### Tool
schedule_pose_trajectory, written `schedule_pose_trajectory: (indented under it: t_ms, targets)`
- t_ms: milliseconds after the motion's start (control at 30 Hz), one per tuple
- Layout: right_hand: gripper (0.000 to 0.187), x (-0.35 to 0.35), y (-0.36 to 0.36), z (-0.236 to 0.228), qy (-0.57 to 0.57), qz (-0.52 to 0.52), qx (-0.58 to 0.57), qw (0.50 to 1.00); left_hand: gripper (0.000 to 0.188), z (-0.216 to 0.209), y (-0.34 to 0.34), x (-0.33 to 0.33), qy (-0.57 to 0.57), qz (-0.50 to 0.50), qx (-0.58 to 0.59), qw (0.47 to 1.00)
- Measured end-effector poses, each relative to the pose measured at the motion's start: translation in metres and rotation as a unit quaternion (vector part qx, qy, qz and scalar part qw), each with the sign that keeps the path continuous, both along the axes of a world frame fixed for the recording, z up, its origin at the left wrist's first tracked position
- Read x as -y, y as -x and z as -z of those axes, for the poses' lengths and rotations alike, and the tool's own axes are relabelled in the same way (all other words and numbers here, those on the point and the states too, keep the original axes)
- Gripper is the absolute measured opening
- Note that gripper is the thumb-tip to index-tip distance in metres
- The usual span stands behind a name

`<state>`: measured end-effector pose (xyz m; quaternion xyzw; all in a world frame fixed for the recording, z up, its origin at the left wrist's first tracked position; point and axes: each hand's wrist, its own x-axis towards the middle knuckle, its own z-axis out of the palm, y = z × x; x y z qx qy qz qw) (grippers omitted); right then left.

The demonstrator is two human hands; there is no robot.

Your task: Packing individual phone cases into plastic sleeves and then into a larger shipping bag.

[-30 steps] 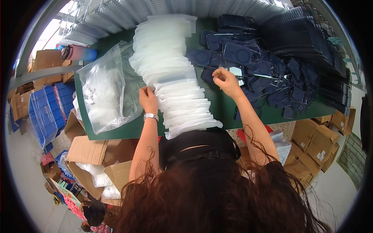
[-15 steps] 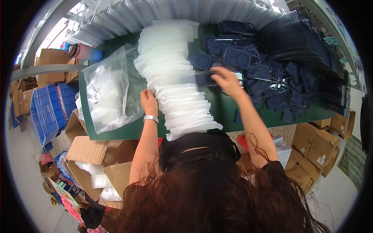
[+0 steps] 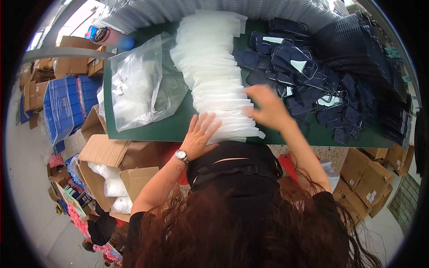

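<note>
A long overlapping row of frosted white plastic sleeves (image 3: 214, 67) runs away from me across the green table. My left hand (image 3: 201, 129) lies with fingers spread over the row's near left side and holds nothing. At the right edge of the sleeves is my right hand (image 3: 268, 107), slightly blurred, thumb and forefinger apart with nothing visible between them. Just beyond it, a heap of dark blue phone cases (image 3: 308, 96) with ring outlines covers the table's right side. One dark phone case (image 3: 246, 57) lies against the right edge of the row, farther back.
A large clear bag of white sleeves (image 3: 138, 89) rests on the table's (image 3: 174, 123) left side. Stacked dark cases (image 3: 357, 49) stand at the right, clear racked pieces (image 3: 156, 13) along the back. A bottle (image 3: 117, 39) stands back left; an open carton (image 3: 105, 154) sits below left.
My right hand has let go of a dark phone case and come nearer along the sleeves. My left hand has moved nearer and right, its fingers spreading. The whole view has shifted slightly.
</note>
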<state>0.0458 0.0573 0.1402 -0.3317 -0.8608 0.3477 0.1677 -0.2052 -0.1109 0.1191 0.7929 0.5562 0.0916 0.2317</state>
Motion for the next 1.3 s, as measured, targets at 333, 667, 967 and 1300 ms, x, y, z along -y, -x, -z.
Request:
schedule_pose_trajectory:
  t_ms: [333,667,967,1300]
  targets:
    - [0.124,0.065,0.041,0.040,-0.030,-0.112,0.171,0.978,0.061,0.047,-0.033,0.002,-0.076,-0.034,-0.164,0.983]
    - [0.103,0.074,0.050,0.060,-0.207,-0.098,0.244,0.942,0.093,0.051,-0.054,-0.030,-0.032,-0.121,-0.133,0.983]
    - [0.113,0.076,0.007,0.032,-0.100,-0.022,0.259,0.960,0.091,0.029,-0.059,-0.019,0.002,-0.225,-0.142,0.964]
    - [0.101,0.075,0.017,0.052,-0.041,-0.006,0.087,0.995,0.105,0.035,-0.062,-0.016,0.025,-0.176,-0.009,0.984]
